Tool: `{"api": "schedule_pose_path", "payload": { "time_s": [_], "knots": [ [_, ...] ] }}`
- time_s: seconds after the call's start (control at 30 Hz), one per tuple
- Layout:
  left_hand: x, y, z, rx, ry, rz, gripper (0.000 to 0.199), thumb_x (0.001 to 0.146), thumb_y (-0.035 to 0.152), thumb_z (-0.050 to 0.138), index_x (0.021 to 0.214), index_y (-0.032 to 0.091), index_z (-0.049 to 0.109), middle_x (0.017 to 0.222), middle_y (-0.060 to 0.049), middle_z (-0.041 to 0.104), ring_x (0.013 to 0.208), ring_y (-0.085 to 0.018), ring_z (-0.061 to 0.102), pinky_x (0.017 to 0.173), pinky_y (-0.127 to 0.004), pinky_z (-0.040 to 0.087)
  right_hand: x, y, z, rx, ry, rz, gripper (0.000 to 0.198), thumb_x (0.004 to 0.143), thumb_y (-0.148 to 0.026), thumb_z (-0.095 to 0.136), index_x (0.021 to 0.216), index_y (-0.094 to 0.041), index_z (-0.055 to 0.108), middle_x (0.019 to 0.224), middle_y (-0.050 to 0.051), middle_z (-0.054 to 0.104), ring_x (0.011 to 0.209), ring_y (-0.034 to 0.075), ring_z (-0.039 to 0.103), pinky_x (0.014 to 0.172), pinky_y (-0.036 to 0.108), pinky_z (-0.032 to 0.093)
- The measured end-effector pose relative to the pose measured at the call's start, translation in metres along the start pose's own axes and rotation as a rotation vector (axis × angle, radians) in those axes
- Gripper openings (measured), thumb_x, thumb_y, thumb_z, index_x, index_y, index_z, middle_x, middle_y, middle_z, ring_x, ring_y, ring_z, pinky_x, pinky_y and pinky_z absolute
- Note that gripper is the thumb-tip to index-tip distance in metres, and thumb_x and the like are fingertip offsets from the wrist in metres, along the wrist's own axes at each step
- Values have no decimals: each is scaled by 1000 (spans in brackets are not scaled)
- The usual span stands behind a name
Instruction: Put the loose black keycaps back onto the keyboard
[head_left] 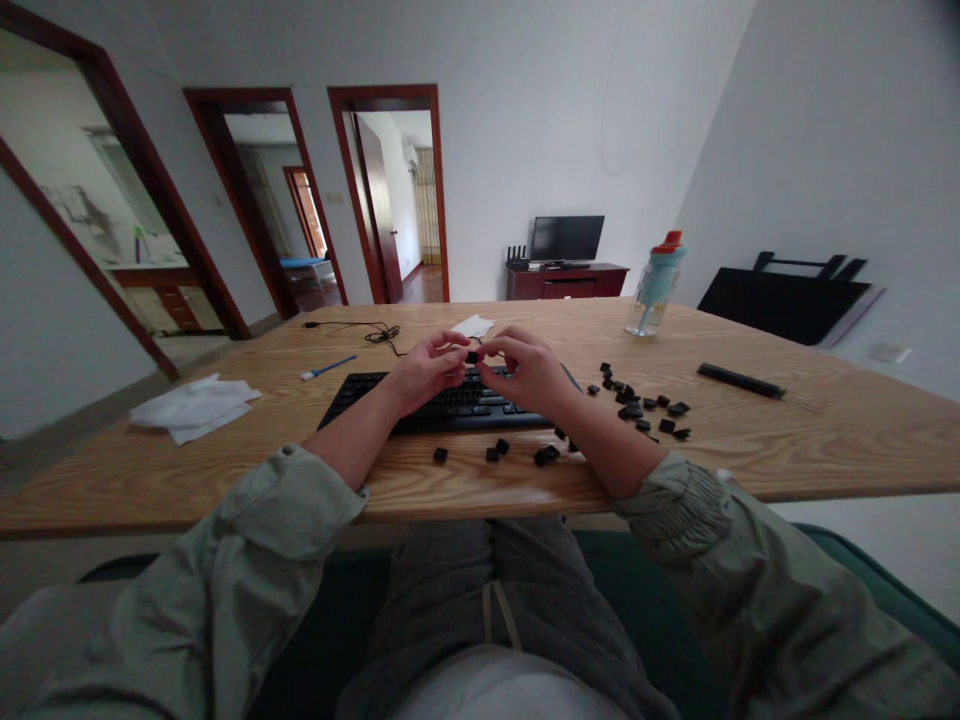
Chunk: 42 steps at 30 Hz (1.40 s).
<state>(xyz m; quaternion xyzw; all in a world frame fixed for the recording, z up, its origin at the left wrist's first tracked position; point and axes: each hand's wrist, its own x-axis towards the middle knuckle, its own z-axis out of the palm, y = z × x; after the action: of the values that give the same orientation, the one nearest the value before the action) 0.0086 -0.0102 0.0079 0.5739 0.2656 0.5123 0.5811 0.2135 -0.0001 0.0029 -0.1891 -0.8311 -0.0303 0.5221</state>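
Observation:
Above the black keyboard [484, 412], a small black keycap [472, 357] sits between the fingertips of both my hands. My left hand [426, 374] pinches at it from the left, and my right hand [531, 372] from the right with thumb and index finger. Part of the keyboard lies hidden beneath my hands and wrists. More loose keycaps [630, 410] are scattered to the right of the keyboard. Several others, such as one keycap [440, 455], lie along its near side.
White tissues [193, 407] and a blue-handled brush [328, 368] lie on the left. Behind the keyboard are a coiled cable [382, 332] and a white paper piece [473, 326]. A water bottle [654, 285] stands back right, near a black bar [740, 381] on the wooden table [285, 480].

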Motion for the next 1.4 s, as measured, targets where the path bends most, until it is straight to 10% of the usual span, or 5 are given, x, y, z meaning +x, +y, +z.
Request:
{"api": "schedule_pose_path", "payload": {
  "time_s": [0.7,1.4],
  "knots": [
    [2,2,5,388,153,162,44,67,44,86,96,13,73,69,-1,65,57,-9,53,53,-21,40,0,7,7,242,-149,353,26,86,-34,59,99,-15,70,78,3,66,55,9,46,55,24,37],
    [-1,3,8,465,124,154,49,65,44,86,99,13,68,82,-5,72,65,-12,60,60,-23,44,1,4,4,120,-107,257,34,84,-24,60,113,-18,75,89,5,72,57,8,50,60,25,41]
  ]
}}
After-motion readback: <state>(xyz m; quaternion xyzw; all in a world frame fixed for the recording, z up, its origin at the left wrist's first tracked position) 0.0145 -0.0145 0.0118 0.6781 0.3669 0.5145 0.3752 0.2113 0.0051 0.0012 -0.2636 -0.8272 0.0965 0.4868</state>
